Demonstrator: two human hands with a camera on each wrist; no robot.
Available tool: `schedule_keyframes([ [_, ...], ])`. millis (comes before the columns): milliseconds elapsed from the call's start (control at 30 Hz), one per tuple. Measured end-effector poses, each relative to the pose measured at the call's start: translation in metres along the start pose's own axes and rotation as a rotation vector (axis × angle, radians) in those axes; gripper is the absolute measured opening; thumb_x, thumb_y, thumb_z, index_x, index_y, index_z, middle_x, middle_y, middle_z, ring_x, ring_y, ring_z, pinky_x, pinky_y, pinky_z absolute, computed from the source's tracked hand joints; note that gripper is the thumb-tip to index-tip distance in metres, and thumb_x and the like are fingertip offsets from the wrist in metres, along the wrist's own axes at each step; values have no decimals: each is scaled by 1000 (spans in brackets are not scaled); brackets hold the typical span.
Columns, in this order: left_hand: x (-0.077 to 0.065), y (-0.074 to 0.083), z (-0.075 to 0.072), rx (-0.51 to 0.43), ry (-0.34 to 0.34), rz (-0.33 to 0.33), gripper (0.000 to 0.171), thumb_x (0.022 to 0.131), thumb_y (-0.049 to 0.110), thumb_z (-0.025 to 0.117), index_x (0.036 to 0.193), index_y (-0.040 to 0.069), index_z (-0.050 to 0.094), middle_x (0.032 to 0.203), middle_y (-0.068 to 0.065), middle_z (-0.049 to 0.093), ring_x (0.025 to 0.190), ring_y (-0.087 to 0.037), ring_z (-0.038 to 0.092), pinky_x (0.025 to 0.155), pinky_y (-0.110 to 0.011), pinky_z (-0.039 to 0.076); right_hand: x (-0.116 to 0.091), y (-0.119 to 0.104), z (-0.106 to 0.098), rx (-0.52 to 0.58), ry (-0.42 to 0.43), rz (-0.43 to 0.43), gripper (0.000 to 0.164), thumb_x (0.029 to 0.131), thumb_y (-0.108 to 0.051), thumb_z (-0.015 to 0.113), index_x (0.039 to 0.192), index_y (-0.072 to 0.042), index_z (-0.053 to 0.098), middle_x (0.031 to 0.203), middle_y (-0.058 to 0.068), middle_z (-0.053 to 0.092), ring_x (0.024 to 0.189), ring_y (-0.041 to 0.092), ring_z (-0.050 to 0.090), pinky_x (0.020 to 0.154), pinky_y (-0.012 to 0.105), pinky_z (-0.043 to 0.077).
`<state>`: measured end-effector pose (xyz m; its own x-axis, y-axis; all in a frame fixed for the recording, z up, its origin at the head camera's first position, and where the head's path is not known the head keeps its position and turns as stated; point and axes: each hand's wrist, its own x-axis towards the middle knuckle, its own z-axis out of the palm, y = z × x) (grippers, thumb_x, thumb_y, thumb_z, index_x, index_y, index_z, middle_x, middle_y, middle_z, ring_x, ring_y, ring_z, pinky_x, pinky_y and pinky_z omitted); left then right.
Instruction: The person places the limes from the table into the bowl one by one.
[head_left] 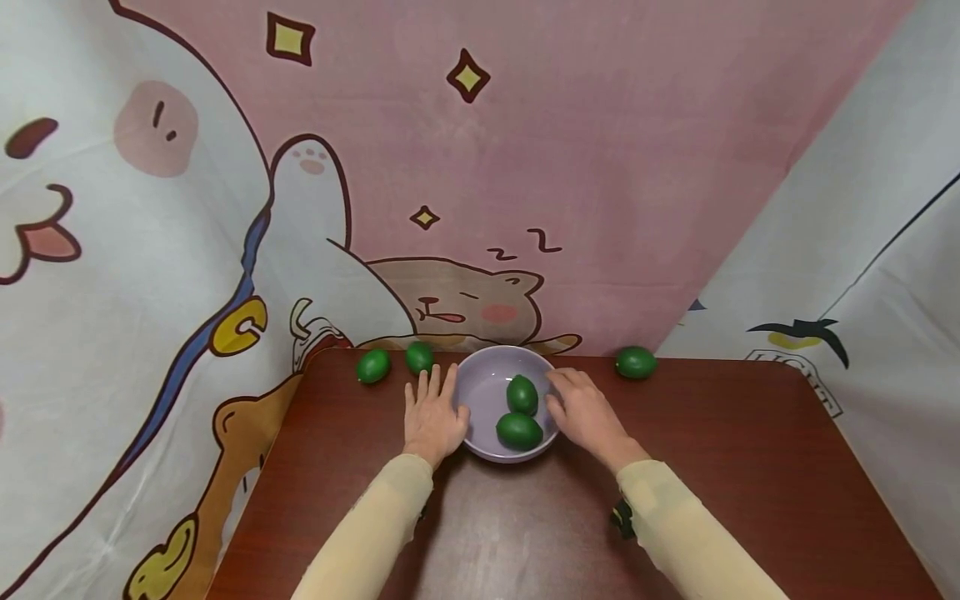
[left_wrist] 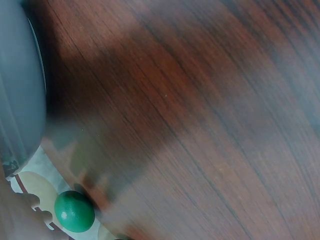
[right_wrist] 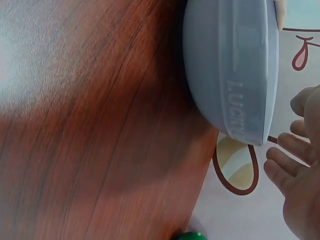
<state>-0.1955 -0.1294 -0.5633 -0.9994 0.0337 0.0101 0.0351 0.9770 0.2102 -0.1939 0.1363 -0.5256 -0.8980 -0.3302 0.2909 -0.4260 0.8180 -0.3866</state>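
Note:
A lilac bowl (head_left: 480, 392) stands near the far edge of the table with two green limes inside, one lime (head_left: 522, 395) behind the other lime (head_left: 519, 431). At its left side my left hand (head_left: 435, 418) has straight, spread fingers, the thumb close to the rim. My right hand (head_left: 588, 414) is at the right side, fingers loosely bent near the rim. From the right wrist, the bowl's outer wall (right_wrist: 230, 60) shows raised lettering, and the right hand (right_wrist: 300, 160) appears with relaxed fingers. The left wrist view shows the bowl's wall (left_wrist: 20, 85) and part of the left hand (left_wrist: 17, 215).
Left of the bowl, a lime (head_left: 373, 366) and another lime (head_left: 420, 357) lie by the far edge of the brown table (head_left: 750, 467). One more lime (head_left: 636, 362) lies right of it. A printed cloth (head_left: 600, 167) hangs behind the table.

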Motion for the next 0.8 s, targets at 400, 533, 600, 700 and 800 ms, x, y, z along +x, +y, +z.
schedule_keyframes([
  [400, 1, 2, 0, 8, 16, 8, 70, 93, 38, 46, 156, 28, 19, 161, -8, 20, 148, -33, 18, 117, -56, 10, -4, 20, -8, -22, 60, 6, 40, 90, -19, 64, 126, -1, 61, 125, 16, 59, 117, 34, 53, 101, 49, 43],
  [533, 1, 3, 0, 6, 17, 11, 69, 93, 38, 46, 156, 27, 21, 161, -8, 22, 147, -33, 19, 117, -56, 12, -6, 28, -7, -29, 71, 14, 41, 90, -18, 63, 127, 0, 60, 127, 18, 58, 119, 36, 52, 101, 50, 41],
  [600, 0, 3, 0, 5, 18, 11, 69, 93, 38, 47, 156, 26, 22, 161, -8, 22, 147, -33, 19, 117, -56, 12, -6, 32, -8, -33, 77, 15, 42, 90, -18, 62, 127, 1, 60, 128, 19, 58, 120, 36, 51, 102, 51, 40],
  [700, 0, 2, 0, 5, 20, 9, 69, 93, 38, 47, 156, 27, 21, 161, -9, 22, 147, -33, 19, 117, -56, 12, -7, 38, -9, -41, 83, 15, 43, 91, -19, 61, 128, 2, 59, 129, 20, 56, 120, 38, 50, 104, 52, 38],
  [800, -1, 1, 0, -4, 14, 6, 69, 93, 37, 47, 156, 27, 21, 161, -9, 22, 148, -33, 18, 117, -56, 11, -8, 43, -9, -50, 70, 31, 44, 92, -20, 59, 130, 3, 57, 132, 21, 55, 122, 39, 49, 105, 52, 36],
])
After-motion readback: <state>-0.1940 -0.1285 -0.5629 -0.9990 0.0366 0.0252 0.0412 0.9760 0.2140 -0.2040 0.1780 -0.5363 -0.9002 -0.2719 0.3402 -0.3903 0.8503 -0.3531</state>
